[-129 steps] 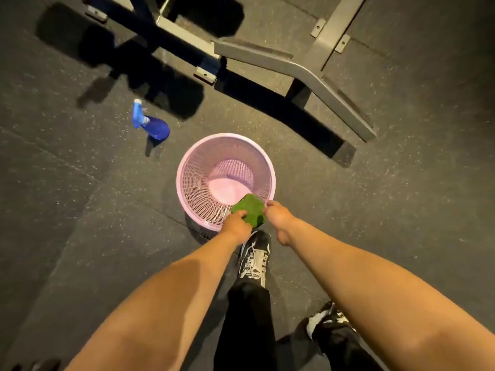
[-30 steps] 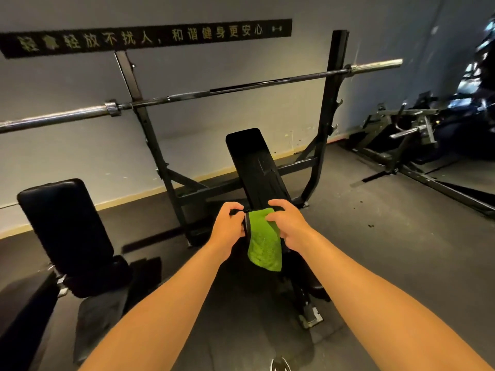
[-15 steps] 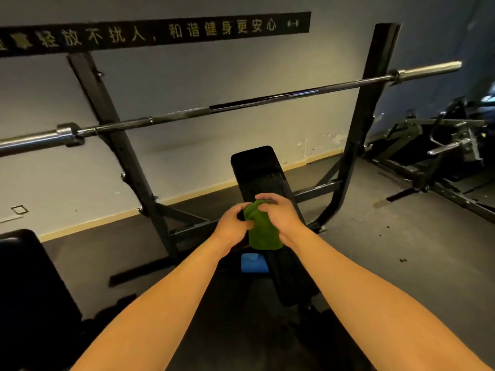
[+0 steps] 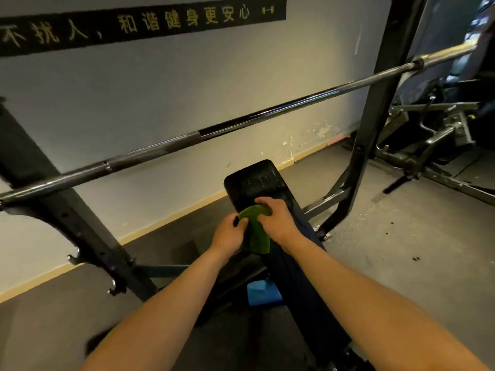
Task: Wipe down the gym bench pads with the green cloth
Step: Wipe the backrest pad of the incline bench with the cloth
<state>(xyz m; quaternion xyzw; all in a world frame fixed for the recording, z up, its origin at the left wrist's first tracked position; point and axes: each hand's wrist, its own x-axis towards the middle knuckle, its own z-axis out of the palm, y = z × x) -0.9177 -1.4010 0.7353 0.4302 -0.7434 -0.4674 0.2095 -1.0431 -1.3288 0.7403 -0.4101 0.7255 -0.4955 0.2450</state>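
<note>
The black bench pad [image 4: 257,183] runs away from me toward the wall, with streaks on its far end. Both hands hold the green cloth [image 4: 257,234] bunched in the air just above the pad's middle. My left hand [image 4: 227,235] grips the cloth's left edge. My right hand [image 4: 276,218] curls over its top right, fingers hooked into the fabric. The cloth's lower end hangs between my wrists.
A barbell [image 4: 241,124] lies across the black rack uprights [image 4: 375,111] over the far end of the bench. A blue block [image 4: 263,293] sits on the floor under the bench. More gym machinery [image 4: 434,140] stands at the right, and the wall is straight ahead.
I have come closer to the bench, so the rack and pad look larger. The cloth, which hung long a second ago, is now bunched tighter between both hands.
</note>
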